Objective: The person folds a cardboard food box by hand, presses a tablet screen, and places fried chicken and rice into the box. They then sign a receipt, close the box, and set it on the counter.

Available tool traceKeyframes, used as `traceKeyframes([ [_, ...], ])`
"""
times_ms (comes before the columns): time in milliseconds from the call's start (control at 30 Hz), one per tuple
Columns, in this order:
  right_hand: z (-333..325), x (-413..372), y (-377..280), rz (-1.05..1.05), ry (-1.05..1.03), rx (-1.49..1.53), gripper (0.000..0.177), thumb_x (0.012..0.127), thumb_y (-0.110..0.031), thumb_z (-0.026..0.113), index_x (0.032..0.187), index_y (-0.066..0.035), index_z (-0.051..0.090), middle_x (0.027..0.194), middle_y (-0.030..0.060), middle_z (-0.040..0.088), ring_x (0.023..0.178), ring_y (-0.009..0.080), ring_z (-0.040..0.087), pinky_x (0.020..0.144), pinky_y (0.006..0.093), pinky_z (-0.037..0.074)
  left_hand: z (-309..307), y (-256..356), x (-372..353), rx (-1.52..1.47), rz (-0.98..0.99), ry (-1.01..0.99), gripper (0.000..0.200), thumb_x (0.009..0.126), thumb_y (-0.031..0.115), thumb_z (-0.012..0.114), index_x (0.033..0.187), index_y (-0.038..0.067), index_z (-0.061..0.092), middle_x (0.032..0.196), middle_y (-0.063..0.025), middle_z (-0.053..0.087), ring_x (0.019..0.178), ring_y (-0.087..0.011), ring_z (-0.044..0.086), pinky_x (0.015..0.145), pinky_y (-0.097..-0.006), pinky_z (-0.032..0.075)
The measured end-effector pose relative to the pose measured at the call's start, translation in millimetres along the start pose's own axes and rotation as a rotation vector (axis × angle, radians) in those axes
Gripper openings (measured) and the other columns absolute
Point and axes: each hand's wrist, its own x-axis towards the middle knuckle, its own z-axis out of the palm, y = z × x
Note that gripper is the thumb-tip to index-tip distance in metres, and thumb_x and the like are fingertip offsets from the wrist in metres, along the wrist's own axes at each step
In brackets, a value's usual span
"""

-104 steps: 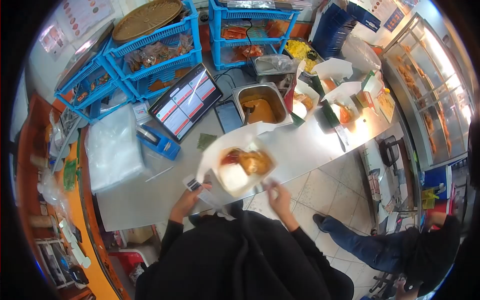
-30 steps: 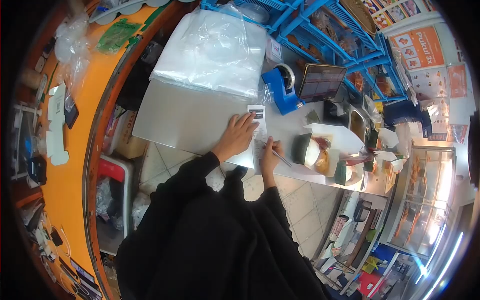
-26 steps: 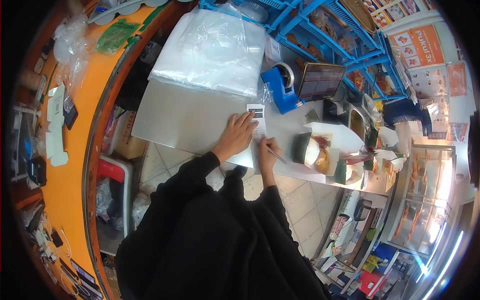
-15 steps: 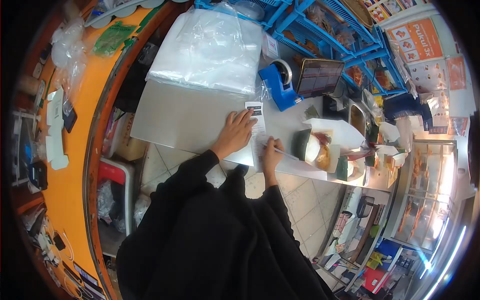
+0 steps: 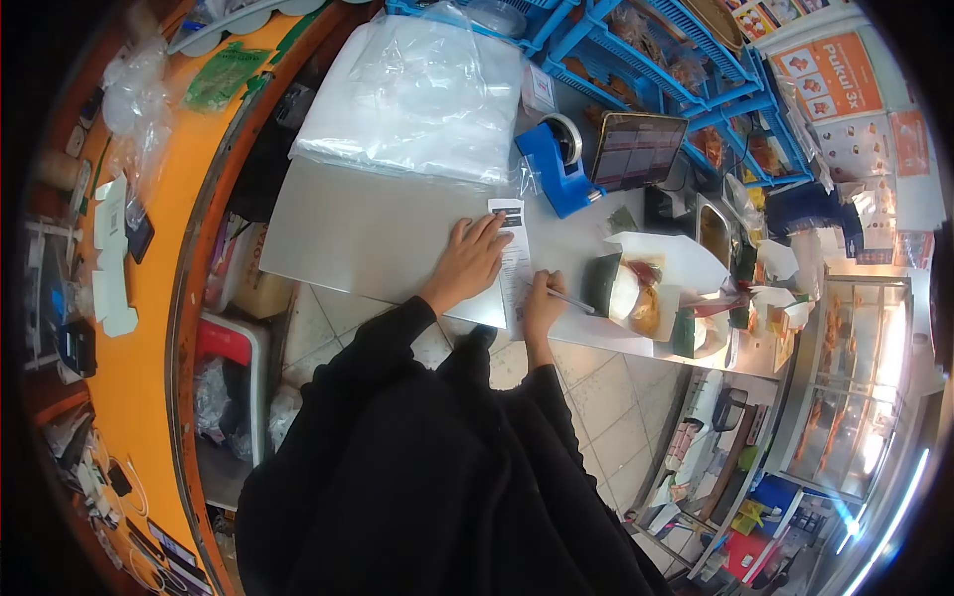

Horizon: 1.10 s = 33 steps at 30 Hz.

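A long printed paper slip (image 5: pixel 516 260) lies on the metal counter (image 5: pixel 348 219). My left hand (image 5: pixel 467 264) rests flat with fingers spread, its fingertips on the upper part of the slip. Beside the slip's lower right edge, my right hand (image 5: pixel 542 301) is closed around a thin pen (image 5: pixel 570 301), which points to the right. To the right of that hand stands an open white food box (image 5: pixel 676 263) with rice (image 5: pixel 623 293) and other food inside. A blue tape dispenser (image 5: pixel 559 171) sits above the slip.
A stack of clear plastic bags (image 5: pixel 417 99) covers the counter's upper left. Behind the dispenser stands a tablet (image 5: pixel 637 151), with blue baskets (image 5: pixel 676 74) beyond. An orange counter (image 5: pixel 164 258) runs along the left, and a glass display case (image 5: pixel 845 387) stands at right.
The view has shifted very slightly. Both hands stay nearly where they were, the left on the slip and the right around the pen.
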Motion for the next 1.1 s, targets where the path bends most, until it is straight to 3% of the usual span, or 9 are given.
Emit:
traceKeyframes([
  [133, -1, 2, 12, 0.011, 0.045, 0.051, 0.031, 0.075, -0.005, 0.050, 0.050, -0.001, 0.032, 0.045, 0.0002, 0.033, 0.046, 0.0053, 0.027, 0.040, 0.0225, 0.023, 0, 0, 0, 0.003, 0.013, 0.003, 0.030, 0.076, 0.015, 0.043, 0.105, 0.006, 0.046, 0.121, -0.0099, 0.034, 0.112, -0.0197, 0.028, 0.090, -0.0388, 0.019],
  [267, -3, 8, 0, -0.233, -0.012, -0.221, 0.010, 0.072, -0.002, 0.053, 0.080, 0.000, 0.049, 0.066, 0.0088, 0.048, 0.057, 0.0156, 0.044, 0.047, 0.0249, 0.036, -1, 0, 2, -0.052, -0.003, -0.021, 0.032, 0.078, 0.022, 0.044, 0.105, 0.006, 0.046, 0.122, -0.0102, 0.033, 0.113, -0.0207, 0.027, 0.091, -0.0397, 0.018],
  [333, -15, 12, -2, -0.390, -0.147, -0.461, 0.047, 0.068, -0.001, 0.054, 0.113, -0.007, 0.042, 0.095, 0.0144, 0.047, 0.084, 0.0277, 0.049, 0.059, 0.0290, 0.044, -3, 1, 4, -0.113, -0.010, -0.031, 0.034, 0.078, 0.026, 0.046, 0.105, 0.005, 0.046, 0.122, -0.0105, 0.033, 0.114, -0.0211, 0.027, 0.091, -0.0401, 0.017],
  [567, -81, 3, -33, -0.095, 0.321, -0.857, 0.031, 0.069, -0.008, 0.056, 0.099, -0.008, 0.050, 0.094, 0.0119, 0.048, 0.072, 0.0258, 0.052, 0.056, 0.0316, 0.044, 1, 3, 5, -0.076, -0.008, -0.023, 0.055, 0.065, 0.041, 0.058, 0.104, 0.004, 0.046, 0.121, -0.0140, 0.033, 0.114, -0.0230, 0.027, 0.092, -0.0425, 0.015],
  [700, -100, 7, -19, -0.129, 0.133, -0.822, 0.017, 0.070, -0.010, 0.056, 0.087, -0.007, 0.053, 0.080, 0.0112, 0.050, 0.060, 0.0254, 0.051, 0.052, 0.0331, 0.041, 12, 3, 15, -0.131, -0.104, 0.061, 0.063, 0.061, 0.032, 0.064, 0.110, 0.003, 0.038, 0.118, -0.0140, 0.035, 0.110, -0.0242, 0.030, 0.091, -0.0421, 0.017],
  [833, -85, -18, -38, -0.252, -0.071, -0.553, 0.010, 0.069, -0.007, 0.056, 0.077, -0.004, 0.052, 0.071, 0.0112, 0.049, 0.060, 0.0255, 0.051, 0.051, 0.0337, 0.040, -18, 18, 28, -0.486, -0.070, 0.374, 0.068, 0.062, 0.025, 0.064, 0.115, 0.002, 0.028, 0.115, -0.0152, 0.035, 0.106, -0.0296, 0.032, 0.088, -0.0402, 0.024],
  [967, -75, -39, -61, -0.473, -0.299, -0.522, 0.018, 0.067, -0.008, 0.058, 0.084, -0.005, 0.052, 0.075, 0.0110, 0.051, 0.060, 0.0252, 0.051, 0.052, 0.0343, 0.040, -70, 22, 55, -0.356, -0.026, 0.334, 0.053, 0.065, 0.023, 0.061, 0.108, 0.001, 0.039, 0.106, -0.0160, 0.044, 0.098, -0.0295, 0.041, 0.081, -0.0391, 0.034],
  [1033, -79, -10, -72, -0.652, -0.174, -0.733, 0.028, 0.061, -0.013, 0.064, 0.087, -0.006, 0.054, 0.079, 0.0104, 0.053, 0.061, 0.0243, 0.051, 0.054, 0.0317, 0.040, -92, 5, 60, -0.274, -0.065, -0.150, 0.032, 0.071, 0.022, 0.054, 0.091, -0.002, 0.050, 0.089, -0.0180, 0.052, 0.083, -0.0319, 0.050, 0.069, -0.0374, 0.040],
  [1100, -80, 48, -104, -0.838, 0.219, -0.872, 0.018, 0.063, -0.016, 0.062, 0.076, -0.004, 0.057, 0.068, 0.0116, 0.053, 0.059, 0.0252, 0.051, 0.054, 0.0311, 0.040, -114, 4, 61, -0.180, -0.008, -0.082, 0.026, 0.073, 0.022, 0.050, 0.078, -0.003, 0.054, 0.078, -0.0182, 0.053, 0.072, -0.0318, 0.052, 0.061, -0.0369, 0.042],
])
